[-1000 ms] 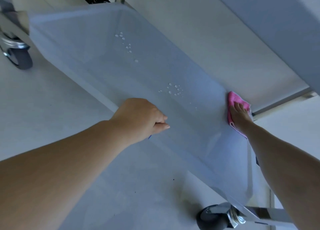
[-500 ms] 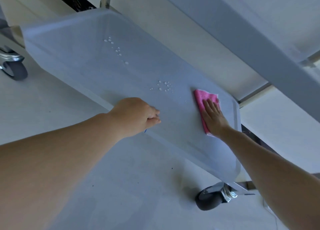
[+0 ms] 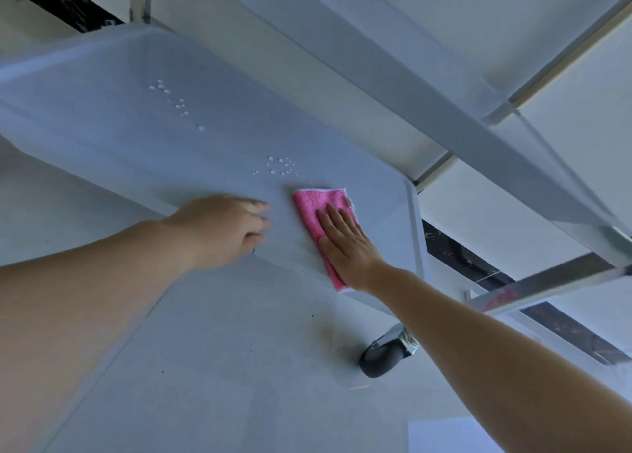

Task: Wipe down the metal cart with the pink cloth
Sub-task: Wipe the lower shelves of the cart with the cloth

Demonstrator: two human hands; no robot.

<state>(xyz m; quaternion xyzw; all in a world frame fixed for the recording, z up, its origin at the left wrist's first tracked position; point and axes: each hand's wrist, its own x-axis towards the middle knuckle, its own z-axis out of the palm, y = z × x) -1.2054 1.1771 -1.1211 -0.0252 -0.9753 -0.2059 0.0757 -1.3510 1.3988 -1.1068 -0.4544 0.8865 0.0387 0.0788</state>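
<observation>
The metal cart's lower shelf runs from upper left to the right of centre. My right hand lies flat, fingers straight, on the folded pink cloth and presses it onto the shelf near its right end. My left hand grips the shelf's front rim just left of the cloth, fingers curled over the edge. Two groups of water droplets stay on the shelf, one just beyond the cloth and one further left.
The cart's upper shelf overhangs the far side and right. A metal frame bar crosses at the right. A grey caster wheel stands on the pale floor below the shelf's right corner.
My right hand has slid the pink cloth leftward from the shelf's right edge towards my left hand. The left hand has kept its grip on the front rim.
</observation>
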